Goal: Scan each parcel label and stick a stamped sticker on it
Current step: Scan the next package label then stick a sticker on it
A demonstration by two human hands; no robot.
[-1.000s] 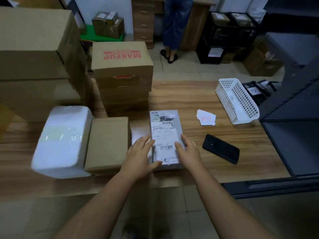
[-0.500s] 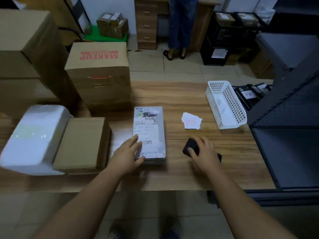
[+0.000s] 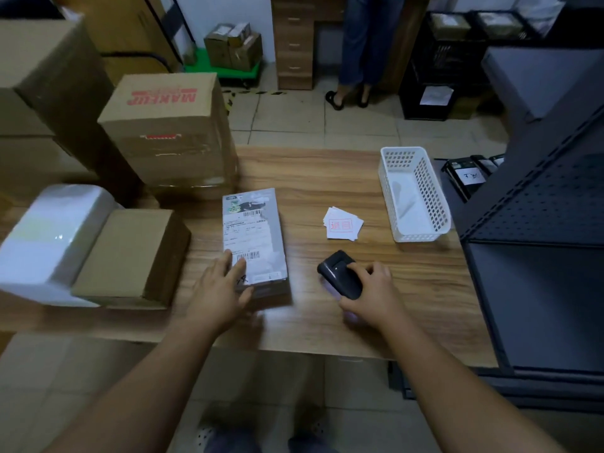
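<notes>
One grey parcel under flat, spread left-hand fingers; one scanner within curled right-hand fingers; one sticker stack.

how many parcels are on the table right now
5, perhaps more hidden. A grey parcel under the left hand, a small brown box left of it, a white package at far left, the MAKEUP box behind, and big cartons stacked at back left.

It was a parcel depot or stockroom: taped cardboard boxes were stacked on and beside a wooden counter, more cartons waited on a green trolley, and dark metal shelving stood alongside.
</notes>
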